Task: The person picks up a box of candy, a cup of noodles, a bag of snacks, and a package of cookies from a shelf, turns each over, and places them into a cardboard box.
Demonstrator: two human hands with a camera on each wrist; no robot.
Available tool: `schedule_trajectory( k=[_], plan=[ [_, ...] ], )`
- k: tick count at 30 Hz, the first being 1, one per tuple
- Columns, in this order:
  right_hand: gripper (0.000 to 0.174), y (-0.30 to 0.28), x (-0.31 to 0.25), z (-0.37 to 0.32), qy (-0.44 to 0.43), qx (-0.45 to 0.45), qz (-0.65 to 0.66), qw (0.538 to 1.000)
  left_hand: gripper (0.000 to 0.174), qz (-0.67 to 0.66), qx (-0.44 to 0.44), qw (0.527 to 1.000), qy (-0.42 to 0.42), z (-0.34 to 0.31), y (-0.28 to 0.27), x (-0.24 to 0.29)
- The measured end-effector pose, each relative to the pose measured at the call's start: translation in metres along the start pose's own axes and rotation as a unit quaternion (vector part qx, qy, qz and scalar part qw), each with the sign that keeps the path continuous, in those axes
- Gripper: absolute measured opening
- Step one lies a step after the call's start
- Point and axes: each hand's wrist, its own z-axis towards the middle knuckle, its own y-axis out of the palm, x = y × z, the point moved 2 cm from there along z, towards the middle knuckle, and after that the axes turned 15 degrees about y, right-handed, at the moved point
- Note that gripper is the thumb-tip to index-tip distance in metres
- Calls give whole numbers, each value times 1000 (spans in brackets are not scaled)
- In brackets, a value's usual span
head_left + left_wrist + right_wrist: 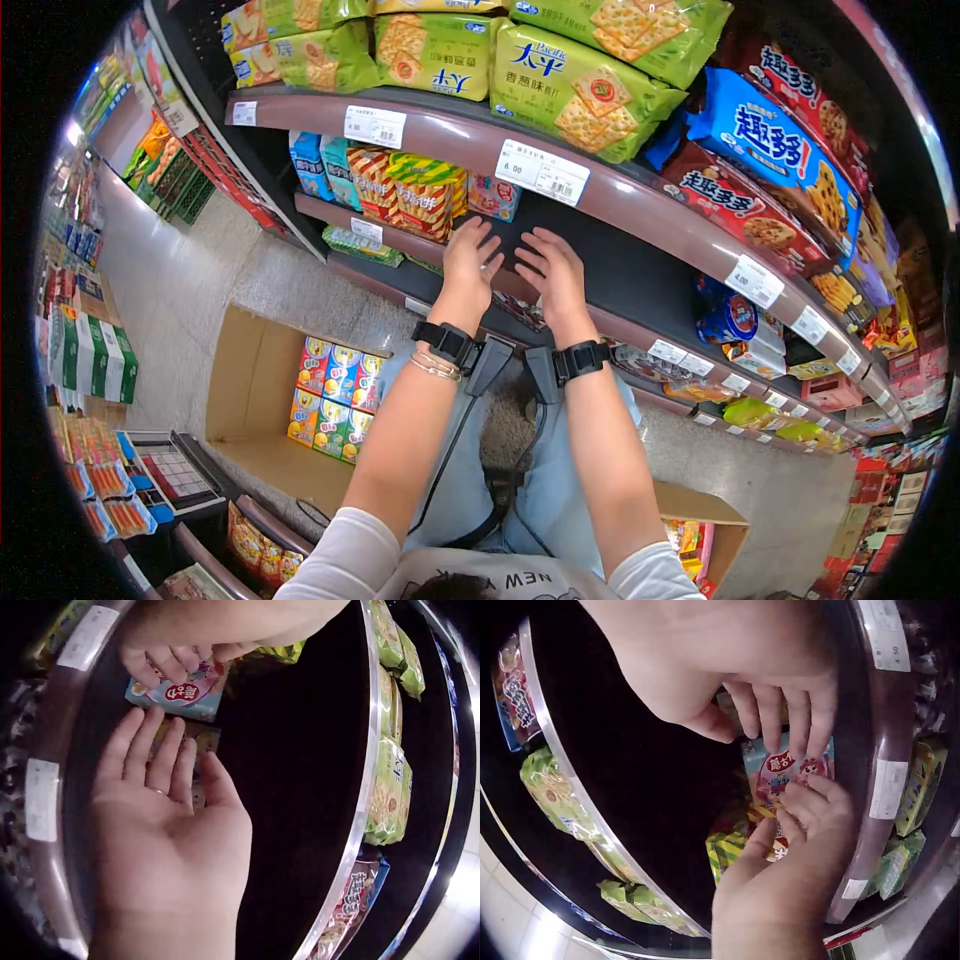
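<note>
Both bare hands reach side by side toward a middle shelf, palms facing each other and fingers loosely bent. My left hand (467,272) is before a small blue and pink snack box (494,197) and yellow-striped snack packs (425,190). In the left wrist view its fingers (166,664) overlap the blue and pink box (180,694). My right hand (555,275) is nearest the shelf's dark bare surface (620,275). Its fingertips overlap the same box (784,769) in the right wrist view. Nothing is held in either hand. A brownish pack (201,746) is partly hidden behind the right fingers.
Green cracker packs (580,90) fill the shelf above, whose tagged front edge (430,125) overhangs the hands. Red and blue cookie packs (790,150) are at the right. An open carton (245,400) with several colourful boxes (335,390) stands on the floor, lower left.
</note>
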Motion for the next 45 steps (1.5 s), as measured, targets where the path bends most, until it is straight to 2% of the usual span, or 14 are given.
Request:
schedule_trajectory(
  k=[5,6,8,9,12,16,25,28,31,37,40,42,43,45],
  plan=[
    [40,10,-8,43,-26,70,-56,996,37,37,19,999,28,30,20,5],
    [41,13,-8,51,-79,105,-142,981,36,46,26,998,29,36,20,4],
    [41,19,-8,66,-182,170,-310,917,34,52,57,997,23,49,18,-1],
    [38,23,-10,70,-285,154,-331,886,33,55,72,996,21,54,17,-3],
    [26,32,-11,81,-367,190,-425,805,30,84,96,991,25,60,18,-4],
    [33,30,-12,84,-262,189,-485,812,33,70,91,993,15,52,24,2],
    [37,23,-22,74,-311,235,-577,717,39,65,58,996,1,47,23,6],
    [31,28,-23,67,-386,287,-555,678,39,71,57,996,-5,46,20,4],
    [41,25,-24,68,-319,243,-553,730,40,70,67,995,-8,49,18,1],
    [38,20,-23,68,-379,218,-531,726,42,105,58,993,-1,48,16,1],
    [38,11,-27,66,-332,180,-461,803,45,141,57,988,-6,47,18,4],
    [36,-3,-28,72,-346,179,-436,812,47,169,36,985,-20,46,21,7],
    [35,-13,-27,74,-352,179,-424,815,35,158,41,987,11,42,26,8],
    [32,-26,-29,75,-347,166,-380,841,38,126,9,991,-45,27,42,18]
  ],
)
